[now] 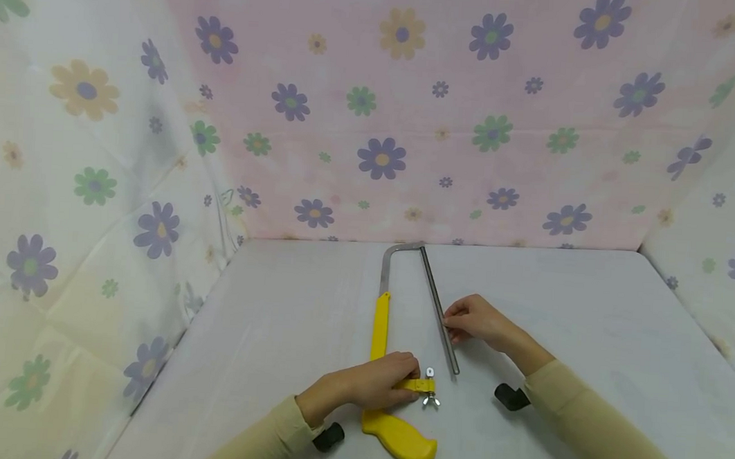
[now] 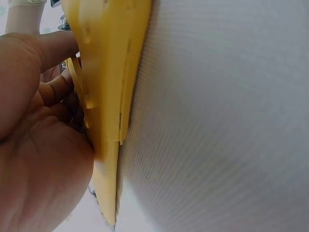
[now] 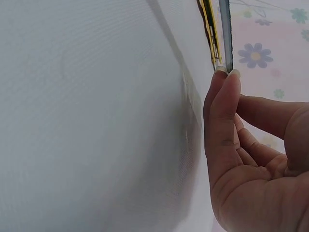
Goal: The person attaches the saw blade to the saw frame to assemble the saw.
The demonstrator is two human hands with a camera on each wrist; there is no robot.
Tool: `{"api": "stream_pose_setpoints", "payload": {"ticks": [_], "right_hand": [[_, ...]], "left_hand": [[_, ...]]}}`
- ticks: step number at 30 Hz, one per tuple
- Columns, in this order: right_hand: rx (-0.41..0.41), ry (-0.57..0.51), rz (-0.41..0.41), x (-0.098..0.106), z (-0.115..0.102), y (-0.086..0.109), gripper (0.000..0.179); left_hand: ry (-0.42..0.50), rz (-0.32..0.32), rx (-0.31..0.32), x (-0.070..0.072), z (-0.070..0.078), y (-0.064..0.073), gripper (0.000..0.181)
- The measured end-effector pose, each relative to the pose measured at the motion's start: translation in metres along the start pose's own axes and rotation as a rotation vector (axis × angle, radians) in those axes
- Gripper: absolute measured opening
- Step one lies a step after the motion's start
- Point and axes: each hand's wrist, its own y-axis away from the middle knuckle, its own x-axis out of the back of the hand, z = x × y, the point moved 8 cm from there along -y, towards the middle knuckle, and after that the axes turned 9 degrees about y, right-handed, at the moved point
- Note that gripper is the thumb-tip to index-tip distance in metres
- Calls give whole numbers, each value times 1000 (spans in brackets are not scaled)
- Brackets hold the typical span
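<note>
A hacksaw lies on the table with its yellow handle (image 1: 403,441) toward me and its grey metal bow (image 1: 385,268) pointing away. My left hand (image 1: 375,382) grips the yellow frame just above the handle, fingers curled around the short arm that carries a wing nut (image 1: 430,402). In the left wrist view the yellow frame (image 2: 108,63) lies along the palm. My right hand (image 1: 476,322) pinches the long grey saw blade (image 1: 432,281) between thumb and fingertips. The blade's far end meets the bow's tip; its near end stands apart, right of the wing nut.
A white cloth covers the table (image 1: 262,335). Flower-patterned curtains hang behind it (image 1: 410,121) and on both sides. Black wrist-worn pieces show under the left wrist (image 1: 329,437) and the right wrist (image 1: 511,397).
</note>
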Motion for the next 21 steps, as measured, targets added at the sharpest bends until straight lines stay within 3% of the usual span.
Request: {"api": "stream_pose_setpoints", "payload": {"ticks": [21], "right_hand": [[-14, -50, -6, -5, 3, -6, 20]], "left_hand": [[15, -5, -20, -2, -1, 0, 15]]}}
